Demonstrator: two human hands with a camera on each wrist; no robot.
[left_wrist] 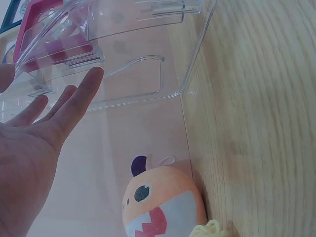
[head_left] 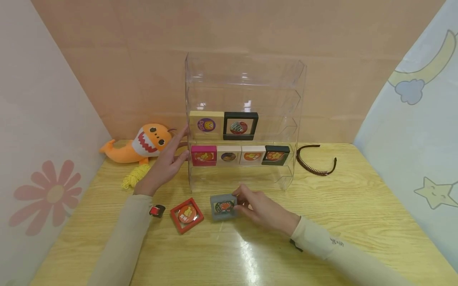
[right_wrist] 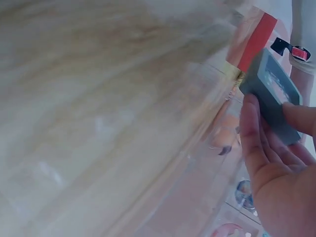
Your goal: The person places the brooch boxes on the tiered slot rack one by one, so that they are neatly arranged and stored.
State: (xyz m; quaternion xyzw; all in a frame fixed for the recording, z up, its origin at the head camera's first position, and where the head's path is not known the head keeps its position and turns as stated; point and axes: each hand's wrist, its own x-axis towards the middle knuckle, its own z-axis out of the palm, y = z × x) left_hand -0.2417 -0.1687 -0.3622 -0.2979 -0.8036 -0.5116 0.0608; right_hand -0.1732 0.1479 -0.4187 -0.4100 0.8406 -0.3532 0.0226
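A clear acrylic display rack [head_left: 243, 93] with several tiers stands at the middle back. My left hand [head_left: 166, 165] is at its left side, fingers extended along the clear side panel; in the left wrist view those fingers [left_wrist: 74, 111] overlap the panel's lower edge. My right hand [head_left: 262, 208] pinches a grey square frame [head_left: 223, 207] by its right edge, in front of the rack. Thumb and fingers grip the same grey frame [right_wrist: 271, 94] in the right wrist view. Left of it, a red frame [head_left: 187, 215] with a thumbs-up picture lies on the table.
On one tier sit a cream frame [head_left: 206, 125] and a black frame [head_left: 240, 126]; below them are pink [head_left: 204, 155], two pale and dark green [head_left: 275, 155] frames. An orange plush shark [head_left: 143, 143] and yellow yarn [head_left: 136, 176] lie left, a brown headband [head_left: 315, 171] right.
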